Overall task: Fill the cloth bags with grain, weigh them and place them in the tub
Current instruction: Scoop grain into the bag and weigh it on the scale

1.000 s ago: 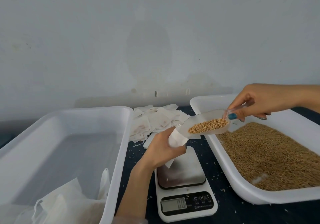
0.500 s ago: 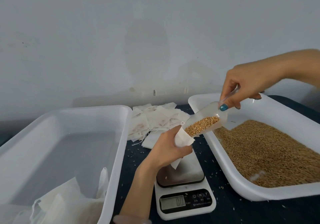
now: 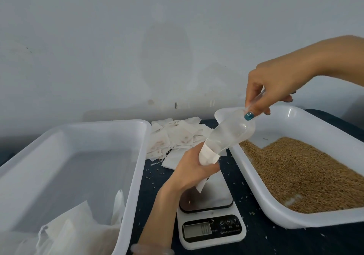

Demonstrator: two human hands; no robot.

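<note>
Our right hand [image 3: 275, 89] pinches the clear scoop [image 3: 226, 136] by its handle, tilted mouth-down into the cloth bag [image 3: 207, 156] that our left hand [image 3: 193, 172] grips above the scale [image 3: 212, 225].

dark blue table [image 3: 254, 241] here. white tub [image 3: 136, 176] sits on the left, grain tray [image 3: 254, 187] on the right, digital scale [image 3: 212, 233] between them, heap of empty cloth bags [image 3: 173, 136] at the back, stray kernels [image 3: 251, 213] scattered around.
</note>
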